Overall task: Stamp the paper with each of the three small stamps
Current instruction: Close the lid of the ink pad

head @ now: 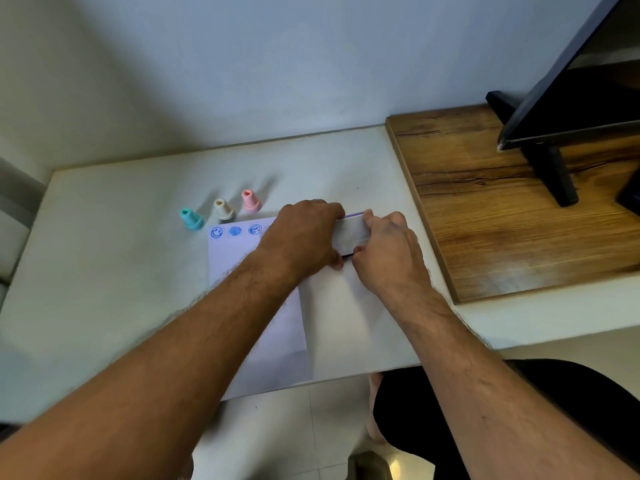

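Three small stamps (221,213) stand upright on the desk (104,271) beyond the paper (239,258); both hands, left (304,233) and right (388,251), pinch a flat box (349,233).

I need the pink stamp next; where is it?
In the head view the pink stamp stands upright on the table, rightmost of three, beside the beige stamp, behind the paper.
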